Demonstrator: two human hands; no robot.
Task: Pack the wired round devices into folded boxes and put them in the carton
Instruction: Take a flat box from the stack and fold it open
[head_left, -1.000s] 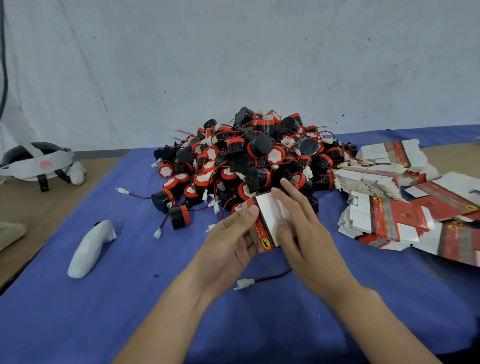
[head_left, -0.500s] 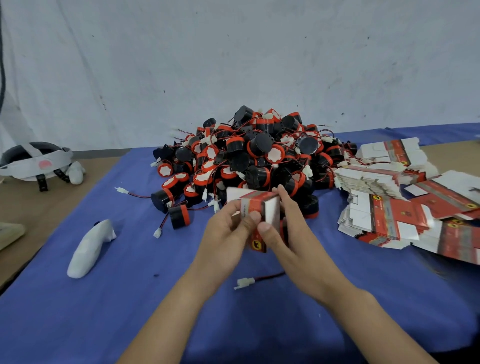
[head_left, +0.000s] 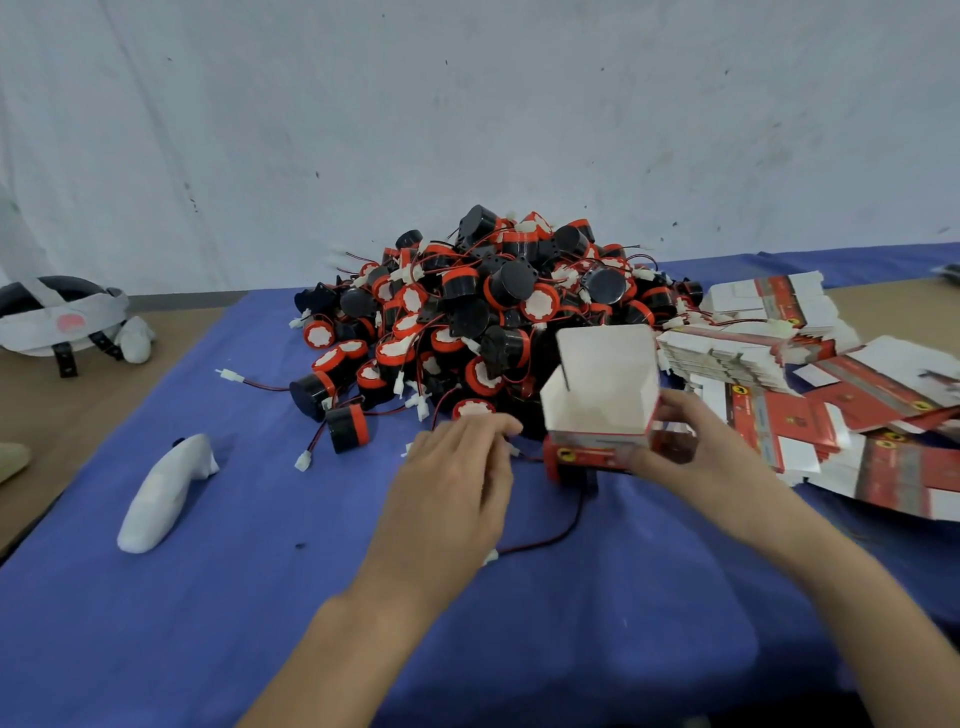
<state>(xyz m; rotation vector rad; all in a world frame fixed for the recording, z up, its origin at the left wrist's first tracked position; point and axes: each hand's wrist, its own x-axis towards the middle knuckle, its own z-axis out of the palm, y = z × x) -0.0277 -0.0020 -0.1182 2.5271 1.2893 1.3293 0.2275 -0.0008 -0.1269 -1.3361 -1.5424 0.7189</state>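
Holding an opened red-and-white box just right of centre frame, the right grip has thumb and fingers curled round the box's lower part. The box's top flaps stand up and its white inside faces the camera. The left grip hovers just left of the box, fingers loosely extended with nothing in them, low over the blue cloth on the bench. Its fingertips are at the near foot of the pile of round devices, black with orange rims, heaped mid-frame. A red wire runs from under the box to a white connector by the left wrist. Flat boxes lie stacked at right. A white handheld object lies at lower left and a headset at the far left edge.
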